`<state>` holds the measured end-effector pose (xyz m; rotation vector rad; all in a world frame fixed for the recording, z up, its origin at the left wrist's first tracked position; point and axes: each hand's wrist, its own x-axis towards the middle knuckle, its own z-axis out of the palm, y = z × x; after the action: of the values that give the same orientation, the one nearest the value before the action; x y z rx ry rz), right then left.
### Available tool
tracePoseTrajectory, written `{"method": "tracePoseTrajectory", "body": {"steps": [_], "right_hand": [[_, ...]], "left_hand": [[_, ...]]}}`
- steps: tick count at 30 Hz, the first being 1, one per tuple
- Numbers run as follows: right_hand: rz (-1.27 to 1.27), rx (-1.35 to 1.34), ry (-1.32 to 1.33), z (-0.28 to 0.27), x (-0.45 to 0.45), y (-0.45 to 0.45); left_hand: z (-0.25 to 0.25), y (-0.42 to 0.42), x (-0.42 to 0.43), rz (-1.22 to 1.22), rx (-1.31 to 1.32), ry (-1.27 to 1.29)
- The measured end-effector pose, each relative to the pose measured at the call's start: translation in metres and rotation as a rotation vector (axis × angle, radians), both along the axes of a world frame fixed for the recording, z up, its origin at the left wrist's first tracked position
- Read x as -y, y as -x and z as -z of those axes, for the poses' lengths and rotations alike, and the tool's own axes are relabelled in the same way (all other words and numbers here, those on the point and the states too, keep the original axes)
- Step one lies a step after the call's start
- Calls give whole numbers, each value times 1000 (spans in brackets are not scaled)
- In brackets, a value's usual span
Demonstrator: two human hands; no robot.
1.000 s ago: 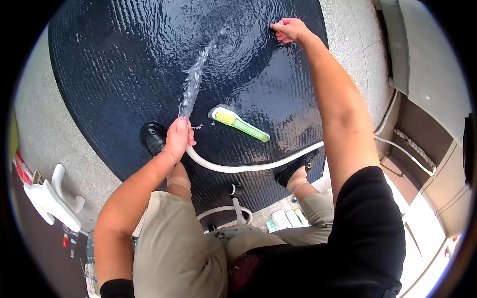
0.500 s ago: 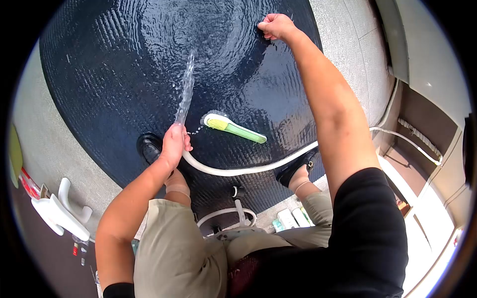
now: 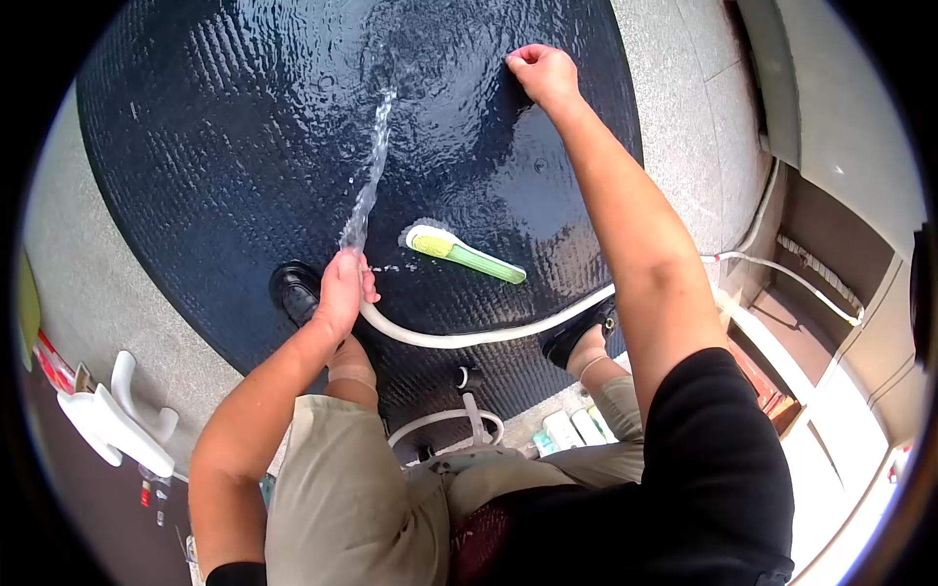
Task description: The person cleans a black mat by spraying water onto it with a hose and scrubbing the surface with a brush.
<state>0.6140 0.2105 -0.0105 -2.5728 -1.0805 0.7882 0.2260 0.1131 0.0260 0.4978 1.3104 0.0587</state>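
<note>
My left hand (image 3: 341, 291) is closed around the end of a whitish hose (image 3: 479, 340), and a stream of water (image 3: 369, 181) shoots from it, away from me. The water lands on a dark, ribbed, round-edged mat (image 3: 195, 186), whose surface is wet and rippled. Over the mat's far right part, my right hand (image 3: 545, 73) is held with thumb and fingers pinched together; I cannot make out whether anything is between them. A scrub brush (image 3: 464, 254) with a green handle and whitish head lies on the mat, between my hands and touched by neither.
The hose runs behind my right arm toward an open cabinet (image 3: 811, 264) on the right. My shoes (image 3: 295, 291) stand on the mat. White plastic parts (image 3: 117, 420) sit at the lower left. Several bottles (image 3: 576, 430) are near my right leg, and a small wheel (image 3: 463, 376) shows between my legs.
My right hand has come slightly nearer to me, its wrist bent differently. The water stream leans a little more to the right. My left hand and the brush are almost unmoved.
</note>
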Motion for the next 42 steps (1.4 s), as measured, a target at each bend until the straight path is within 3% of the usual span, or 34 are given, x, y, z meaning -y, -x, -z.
{"method": "tracePoseTrajectory", "body": {"steps": [5, 10, 18, 20, 22, 23, 24, 26, 30, 39, 41, 42], "right_hand": [[-5, 75, -38, -4, -3, 8], [-246, 425, 213, -21, -31, 30], [-83, 298, 385, -22, -45, 43], [-94, 328, 325, -20, -38, 38], [-68, 193, 285, -18, -34, 22], [68, -20, 127, 11, -26, 0], [310, -350, 43, -9, -24, 4], [364, -606, -41, -8, -14, -10], [296, -701, -83, -5, -3, -14], [190, -309, -25, 0, -10, 3], [-145, 130, 22, 0, -13, 6], [-146, 131, 22, -4, -17, 10]], "left_hand": [[-3, -2, -2, 4, -4, 12], [-4, -1, -2, 23, -12, -1], [-2, -9, -6, 52, 2, -24], [-6, -13, -9, 48, -27, 15], [-7, -10, -9, 33, -29, 11], [-7, -9, -8, 20, -30, 7], [-6, -7, -6, 20, -31, 11], [-3, -2, -3, 7, -37, 14], [-3, -3, -4, 9, -35, 18], [-2, -2, -5, 18, -1, 1], [-3, -3, -6, 11, -33, 19], [-3, -2, -5, 10, -32, 19]]}}
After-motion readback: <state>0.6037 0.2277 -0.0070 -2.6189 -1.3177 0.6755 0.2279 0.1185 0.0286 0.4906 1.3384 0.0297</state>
